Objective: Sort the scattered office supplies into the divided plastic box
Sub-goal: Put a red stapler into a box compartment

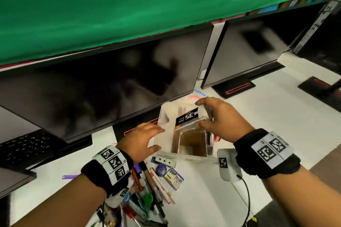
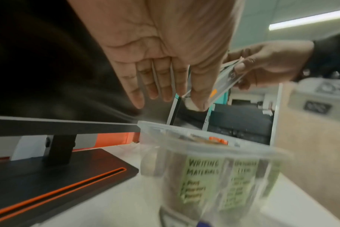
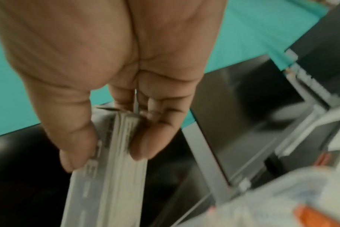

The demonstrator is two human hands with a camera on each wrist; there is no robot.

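- nearest of all: pens and markers (image 1: 147, 190) in a heap by the left wrist, still waiting on the white desk (image 1: 203, 199).
- right hand (image 1: 219, 116) pinching a flat black-and-white packet (image 1: 188, 118) by one end, thumb on one face, fingers on the other (seen close up from the right wrist).
- packet held tilted, up in the air over the clear divided box (image 1: 162, 134), not yet inside.
- left hand (image 1: 142, 140) with fingers straight and spread, holding nothing, close by the box's left wall; hard to say if touching it or just beside it.
- step in hand, as a guess: dropping the packet into one part of the box.
- next move needs: picking the right part, then lowering the packet flat enough to fit between the walls, then letting go.
- labels on the box side readable only in part ("writing materials" from the left wrist view); others too blurry.
- packet's print mostly blurry, so no telling what is in it.
- back parts of the box hidden behind the packet and right hand.
- bottom of the pen heap cut off by the picture edge.
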